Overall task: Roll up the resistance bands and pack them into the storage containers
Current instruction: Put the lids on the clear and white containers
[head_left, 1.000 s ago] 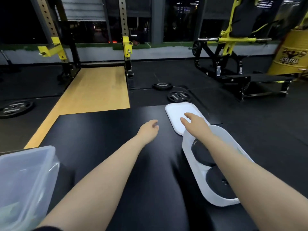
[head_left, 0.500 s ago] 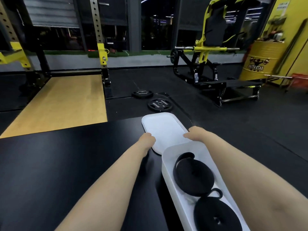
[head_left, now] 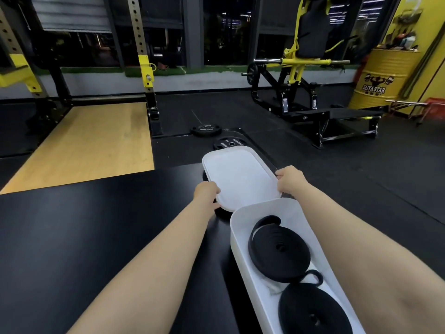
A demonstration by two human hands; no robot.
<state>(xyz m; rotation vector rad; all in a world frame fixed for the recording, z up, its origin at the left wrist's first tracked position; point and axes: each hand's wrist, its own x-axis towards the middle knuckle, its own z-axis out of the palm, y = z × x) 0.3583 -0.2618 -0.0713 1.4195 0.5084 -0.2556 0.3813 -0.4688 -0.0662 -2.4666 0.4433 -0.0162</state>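
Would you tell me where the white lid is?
In the head view, the lid sits centre, held between both hands, just beyond the open container.

- White oblong container (head_left: pixel 243 237), open, lying on the black surface and running toward the lower right.
- Two black resistance bands inside, each rolled into a flat coil: far coil (head_left: pixel 279 253), near coil (head_left: pixel 313 312), touching.
- White oblong lid (head_left: pixel 240 177), tilted, just beyond the container's far end.

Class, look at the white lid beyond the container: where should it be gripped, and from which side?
Grip the lid by its two long edges, one hand per side, as the left hand and right hand do. It is wide, flat and thin, so pinching opposite rims keeps it level for the container.
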